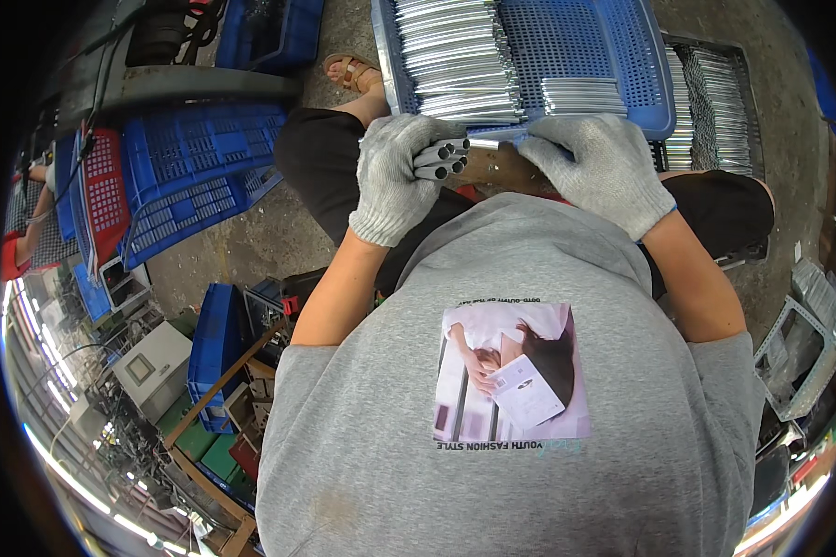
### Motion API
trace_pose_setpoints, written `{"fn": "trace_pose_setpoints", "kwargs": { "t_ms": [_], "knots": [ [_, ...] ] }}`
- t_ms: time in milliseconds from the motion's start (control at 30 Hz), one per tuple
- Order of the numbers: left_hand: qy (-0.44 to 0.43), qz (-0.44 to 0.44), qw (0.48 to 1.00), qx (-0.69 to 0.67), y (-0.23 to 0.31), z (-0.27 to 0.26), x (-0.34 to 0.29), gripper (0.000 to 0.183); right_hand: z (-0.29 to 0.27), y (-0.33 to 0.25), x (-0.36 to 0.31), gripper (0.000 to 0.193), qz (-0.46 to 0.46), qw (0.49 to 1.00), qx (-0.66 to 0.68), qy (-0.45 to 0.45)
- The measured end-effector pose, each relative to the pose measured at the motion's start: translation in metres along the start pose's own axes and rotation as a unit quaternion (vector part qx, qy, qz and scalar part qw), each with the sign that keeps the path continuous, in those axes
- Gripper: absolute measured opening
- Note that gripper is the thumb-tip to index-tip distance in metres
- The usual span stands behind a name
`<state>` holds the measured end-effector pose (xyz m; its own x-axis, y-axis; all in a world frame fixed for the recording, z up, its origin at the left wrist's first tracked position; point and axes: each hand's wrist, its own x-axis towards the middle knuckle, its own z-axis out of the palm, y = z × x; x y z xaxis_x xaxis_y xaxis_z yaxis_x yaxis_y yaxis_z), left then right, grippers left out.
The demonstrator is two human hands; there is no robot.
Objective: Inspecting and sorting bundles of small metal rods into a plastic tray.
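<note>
My left hand (397, 167), in a grey-white knit glove, is wrapped round several thin silver metal tubes (443, 167). Their open round ends face toward me. My right hand (596, 169), gloved alike, has its fingers curled in with the thumb near the index finger. Between the two hands a short bright length of metal (485, 144) shows, running toward the right fingertips. A bit of blue lies at those fingertips, and what they grip is hidden. Just beyond both hands sits a blue perforated basket (567, 46) with a large stack of silver tubes (455, 60) and a smaller stack (582, 97).
Another tray (752, 111) of metal tubes sits right of the basket. Blue crates (190, 144) and a red crate (105, 190) stand at left, near another person's arm (37, 218). A grey box (144, 367) and a metal frame (794, 357) are on either side of me.
</note>
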<state>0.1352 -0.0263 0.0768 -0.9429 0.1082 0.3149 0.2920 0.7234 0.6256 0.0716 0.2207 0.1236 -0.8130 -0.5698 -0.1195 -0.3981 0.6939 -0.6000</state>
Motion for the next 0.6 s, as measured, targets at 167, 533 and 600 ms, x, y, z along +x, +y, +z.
{"fn": "trace_pose_setpoints", "kwargs": {
  "t_ms": [167, 533, 600],
  "knots": [
    [0.003, -0.004, 1.000, 0.000, 0.000, 0.004, 0.003, 0.025, 0.002, 0.001, -0.002, 0.023, 0.005, 0.999, 0.035, 0.000],
    [-0.123, -0.180, 0.974, 0.056, -0.019, 0.042, 0.025, 0.022, 0.012, 0.031, 0.004, 0.032, 0.090, 0.994, 0.010, 0.060],
    [-0.132, -0.168, 0.974, 0.076, -0.033, 0.059, 0.022, 0.022, 0.009, 0.032, 0.002, 0.033, 0.106, 0.993, 0.011, 0.048]
  ]
}}
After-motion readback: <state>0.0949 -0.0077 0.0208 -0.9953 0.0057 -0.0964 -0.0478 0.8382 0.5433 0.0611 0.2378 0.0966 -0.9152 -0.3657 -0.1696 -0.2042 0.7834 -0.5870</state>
